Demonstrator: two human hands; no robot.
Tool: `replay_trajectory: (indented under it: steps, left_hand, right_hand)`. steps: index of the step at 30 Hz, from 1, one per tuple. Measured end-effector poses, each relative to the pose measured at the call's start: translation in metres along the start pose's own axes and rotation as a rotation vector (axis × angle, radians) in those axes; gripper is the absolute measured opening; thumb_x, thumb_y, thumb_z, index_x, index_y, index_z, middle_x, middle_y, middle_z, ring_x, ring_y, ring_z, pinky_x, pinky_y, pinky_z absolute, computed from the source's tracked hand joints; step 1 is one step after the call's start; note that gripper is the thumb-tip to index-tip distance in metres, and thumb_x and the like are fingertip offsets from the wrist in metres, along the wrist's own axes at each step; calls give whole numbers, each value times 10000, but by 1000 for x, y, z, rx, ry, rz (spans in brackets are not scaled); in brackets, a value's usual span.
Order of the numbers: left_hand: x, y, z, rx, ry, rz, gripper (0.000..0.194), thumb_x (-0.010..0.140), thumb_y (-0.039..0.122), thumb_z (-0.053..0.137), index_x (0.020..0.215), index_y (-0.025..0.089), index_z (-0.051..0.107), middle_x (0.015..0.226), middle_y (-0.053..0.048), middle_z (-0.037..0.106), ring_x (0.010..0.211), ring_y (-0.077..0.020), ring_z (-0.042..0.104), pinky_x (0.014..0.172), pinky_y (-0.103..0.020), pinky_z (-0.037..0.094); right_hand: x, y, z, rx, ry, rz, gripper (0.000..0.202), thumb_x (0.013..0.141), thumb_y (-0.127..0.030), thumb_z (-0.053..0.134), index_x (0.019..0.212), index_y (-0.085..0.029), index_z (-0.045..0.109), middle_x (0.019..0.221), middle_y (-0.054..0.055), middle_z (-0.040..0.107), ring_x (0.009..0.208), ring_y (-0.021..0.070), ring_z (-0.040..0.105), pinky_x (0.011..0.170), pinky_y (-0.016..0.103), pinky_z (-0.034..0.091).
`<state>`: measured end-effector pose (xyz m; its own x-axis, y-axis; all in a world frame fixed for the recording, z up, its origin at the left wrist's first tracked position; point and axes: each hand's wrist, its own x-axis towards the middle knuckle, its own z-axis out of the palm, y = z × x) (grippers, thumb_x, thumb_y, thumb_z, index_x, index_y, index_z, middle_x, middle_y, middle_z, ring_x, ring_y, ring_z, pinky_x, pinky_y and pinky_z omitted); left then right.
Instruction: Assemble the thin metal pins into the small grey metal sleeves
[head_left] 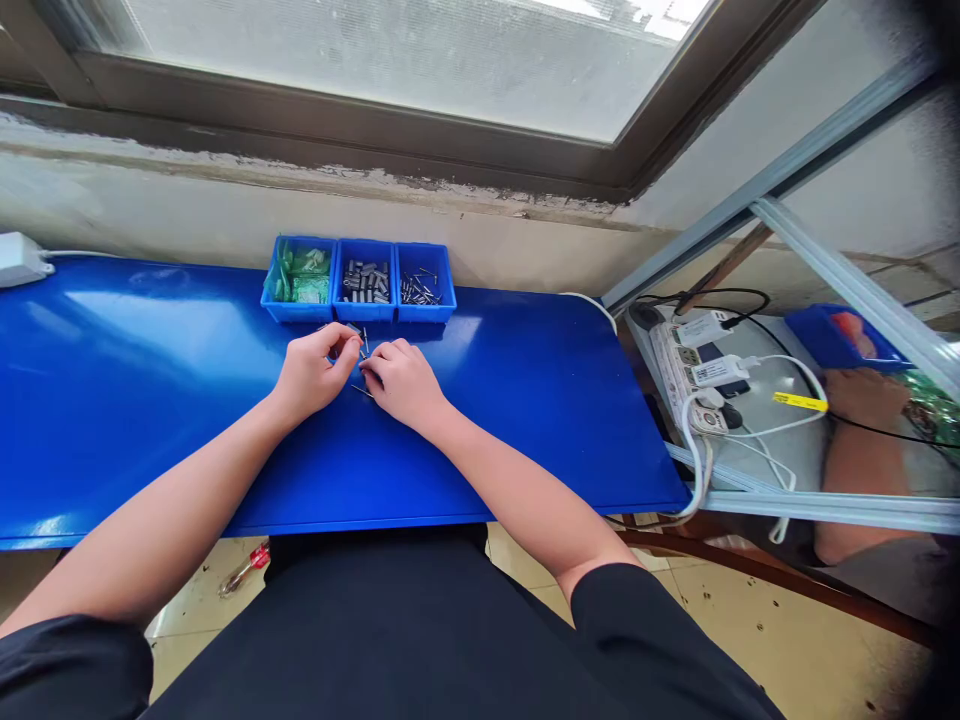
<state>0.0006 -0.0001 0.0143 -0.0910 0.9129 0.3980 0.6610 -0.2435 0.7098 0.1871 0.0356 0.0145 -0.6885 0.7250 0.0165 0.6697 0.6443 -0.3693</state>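
Could fumble the small part between the fingertips: slim, partly hidden by the fingers, and easily slipped from a light pinch onto the smooth counter. Could also brush the near pin out of place, through nothing more than a slight inward shift of the right hand. Likewise easy to bump the far pin, if reaching carelessly toward the middle bin. Could mix up contents on dropping anything there, with blocks in the middle bin, slim metal pieces in the right bin and green bags in the left bin, all side by side.

As for position: seen between both hands, the part, nearer the right fingertips than the wrists. Just beside the right thumb, on the near side, the near pin; just beyond the fingertips, on the counter, the far pin.

Left hand curled, with thumb and forefinger brought together; perhaps pinching something, but too covered to be sure. Right hand bent at the fingers, with tips close to the part; impossible to make out whether gripping or merely touching.
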Motion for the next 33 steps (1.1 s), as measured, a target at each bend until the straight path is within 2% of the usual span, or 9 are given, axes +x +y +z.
replay_trajectory:
  steps: [10,19,23,27,33]
  left_hand:
    - [0,4,-1,-12,4,10,260,1015,428,603,929,233,751,794,-22,770,699,-176,662,731,-298,573]
    - [-1,2,0,-15,2,10,279,1000,455,605,942,233,765,795,-23,781,702,-176,654,732,-293,570]
    - [0,2,0,-22,13,12,291,997,458,596,934,232,769,789,-23,777,694,-171,654,729,-287,568]
    - [-1,1,0,-17,9,18,273,998,452,606,937,237,764,787,-23,776,694,-177,655,724,-293,566]
    - [-1,0,1,-5,-3,-2,283,1003,456,608,943,236,776,809,-22,783,713,-170,668,724,-282,570]
  right_hand:
    - [3,15,2,32,103,46,352,1198,-296,581,1366,-157,858,1303,171,835,1275,319,654,1151,469,516]
    - [9,19,2,52,131,97,290,1177,-262,605,1328,-144,822,1245,171,841,1246,322,655,1150,456,508]
    - [9,20,1,78,113,108,355,1181,-204,555,1426,-139,804,1282,171,840,1268,319,657,1199,458,504]
    - [8,19,2,82,120,113,400,1181,-216,559,1494,-131,794,1318,188,826,1312,339,638,1209,489,503]
    - [8,22,5,67,120,112,350,1191,-262,568,1368,-161,853,1337,190,804,1300,338,612,1165,494,504]
